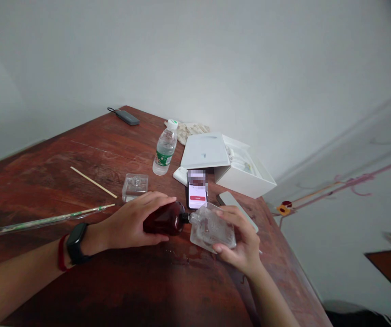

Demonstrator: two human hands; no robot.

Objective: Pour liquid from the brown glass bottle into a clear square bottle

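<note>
My left hand [141,219] is wrapped round a dark red-brown bottle [166,220] that lies tilted on its side, its black neck pointing right. My right hand [239,234] grips a clear, flat, square-sided bottle [211,229] with droplets inside, tipped toward the left. The two bottle mouths meet, or nearly so, between my hands. Small wet spots show on the wooden table [141,281] below them. Behind my left hand stands a small clear plastic container [135,187].
A half-full water bottle [165,150] stands farther back. Beyond my hands are a lit phone [198,190], an open white box [246,177] and a grey flat device [238,209]. Wooden sticks [93,181] lie at left, a dark power bank [127,117] at the far corner.
</note>
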